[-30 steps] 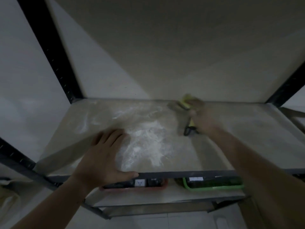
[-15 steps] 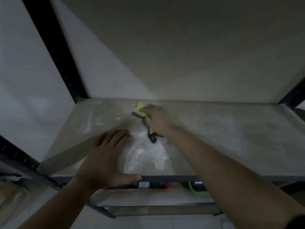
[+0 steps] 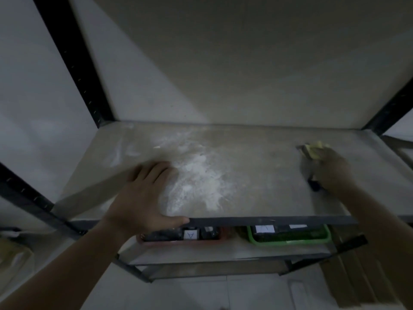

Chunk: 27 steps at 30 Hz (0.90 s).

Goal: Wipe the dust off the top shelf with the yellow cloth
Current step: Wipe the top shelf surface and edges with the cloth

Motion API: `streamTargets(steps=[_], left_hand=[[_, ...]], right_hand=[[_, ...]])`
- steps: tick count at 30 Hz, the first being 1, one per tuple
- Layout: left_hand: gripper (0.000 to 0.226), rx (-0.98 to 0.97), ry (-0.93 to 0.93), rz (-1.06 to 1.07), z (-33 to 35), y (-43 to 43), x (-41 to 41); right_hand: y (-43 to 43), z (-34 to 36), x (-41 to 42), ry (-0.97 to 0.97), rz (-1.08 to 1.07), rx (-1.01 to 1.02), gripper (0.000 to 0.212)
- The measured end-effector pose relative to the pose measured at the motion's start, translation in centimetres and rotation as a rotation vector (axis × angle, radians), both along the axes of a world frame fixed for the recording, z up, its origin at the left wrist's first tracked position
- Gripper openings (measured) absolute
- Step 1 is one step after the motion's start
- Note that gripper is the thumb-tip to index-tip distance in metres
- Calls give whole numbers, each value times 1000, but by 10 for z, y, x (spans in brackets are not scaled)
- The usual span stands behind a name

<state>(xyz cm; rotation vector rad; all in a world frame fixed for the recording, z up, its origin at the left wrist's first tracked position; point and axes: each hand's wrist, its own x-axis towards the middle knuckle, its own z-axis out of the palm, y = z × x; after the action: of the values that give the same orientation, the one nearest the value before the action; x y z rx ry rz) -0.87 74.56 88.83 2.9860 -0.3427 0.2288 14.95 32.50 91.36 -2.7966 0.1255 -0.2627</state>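
- Yellow cloth (image 3: 315, 149) sits at the far right of the top shelf (image 3: 263, 175), bunched under the right hand (image 3: 330, 170), whose fingers curl over it (blurred).
- Left hand (image 3: 145, 198) lies flat, fingers straight, at the near edge.
- White dust (image 3: 201, 182) lies just beside the left hand.

Pale top shelf board (image 3: 257, 175) looks matt, dusted with chalky white powder (image 3: 201, 182); black upright posts (image 3: 73, 61) look like painted metal; soft yellow cloth (image 3: 315, 151); shiny green plastic tray (image 3: 288, 241).
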Motion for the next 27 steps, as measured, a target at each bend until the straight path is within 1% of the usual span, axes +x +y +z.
streamTargets(steps=[2, 5, 7, 8, 10, 12, 13, 14, 16, 17, 18, 20, 21, 22, 23, 25, 27], left_hand=[[116, 1, -6, -6, 1, -1, -1], [117, 27, 10, 4, 1, 0, -1], [119, 49, 50, 11, 2, 1, -1], [120, 63, 53, 11, 1, 1, 0], [122, 84, 52, 11, -1, 1, 1], [123, 94, 60, 6, 0, 0, 1], [122, 88, 52, 3, 0, 1, 1], [121, 84, 47, -1, -1, 1, 1], [120, 77, 39, -14, -2, 2, 0], [120, 67, 32, -17, -4, 2, 1], [121, 55, 32, -10, -4, 2, 1], [122, 39, 37, -2, -4, 3, 1], [123, 35, 36, 2, -4, 3, 1], [123, 29, 31, 6, -5, 3, 1], [123, 20, 30, 11, -6, 3, 1], [123, -1, 35, 15, -8, 4, 0], [123, -7, 45, 18, -7, 4, 2]], right_hand=[[49, -7, -17, -30, 117, 47, 48], [135, -4, -55, -10, 276, 41, 44], [190, -5, -80, 30, 459, 35, 43], [210, -3, -88, 45, 568, 72, 43], [222, 5, -90, 123, 715, 163, 45], [205, 15, -81, 175, 754, 296, 46], [189, 21, -76, 139, 727, 361, 46], [170, 28, -70, 105, 656, 411, 45], [117, 34, -44, 6, 433, 443, 43], [78, 27, -18, -37, 328, 413, 43], [28, 10, 17, -39, 236, 361, 44], [-77, -27, 78, 47, 104, 276, 52], [-111, -33, 91, 68, 47, 201, 48], [-124, -25, 88, 96, 25, 152, 42], [-119, -11, 77, 120, -19, 156, 39], [-83, 15, 50, 137, -92, 117, 37], [-65, 9, 50, 124, -107, 65, 34]])
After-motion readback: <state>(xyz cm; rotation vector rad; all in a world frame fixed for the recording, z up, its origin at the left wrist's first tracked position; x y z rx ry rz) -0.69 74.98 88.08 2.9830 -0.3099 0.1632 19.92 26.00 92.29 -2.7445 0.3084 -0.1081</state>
